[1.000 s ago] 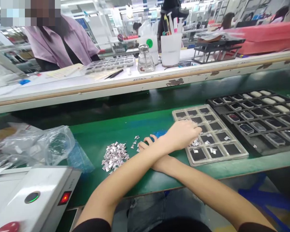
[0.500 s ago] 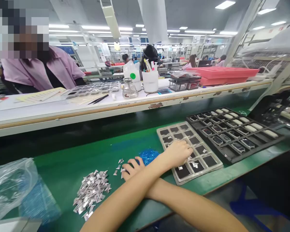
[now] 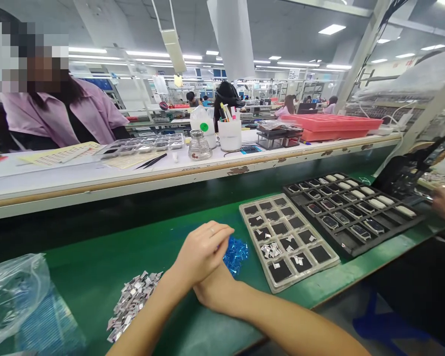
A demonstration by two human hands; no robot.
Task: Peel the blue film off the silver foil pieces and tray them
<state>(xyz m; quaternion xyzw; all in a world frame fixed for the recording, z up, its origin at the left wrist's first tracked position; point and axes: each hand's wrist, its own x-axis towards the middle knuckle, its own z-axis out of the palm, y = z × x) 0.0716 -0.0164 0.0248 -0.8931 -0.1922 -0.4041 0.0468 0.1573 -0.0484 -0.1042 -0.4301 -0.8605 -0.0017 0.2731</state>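
My left hand [image 3: 203, 249] lies over my right hand [image 3: 217, 291], wrists crossed. The left's fingers are bent, their tips drawn together; I can't tell whether they pinch anything. The right's fingers are hidden, so I can't say whether it is open or gripping. With the arms crossed like this, I judge that moving one could drag the other off line, and the hidden fingers could nudge something I can't see.

Blue scraps [image 3: 236, 254] sit just beside the fingertips; a careless sweep could scatter them or stick one to my skin. The pieces [image 3: 133, 299] are heaped on the table [image 3: 133, 249], beside my left forearm, which could plough through them if it drops or swings.

Further right, the clear tray [image 3: 307, 273] has loose pieces in several cells, most crowded in one. A bump could bounce them between cells, or push the tray against the black tray [image 3: 363, 247] beside it.
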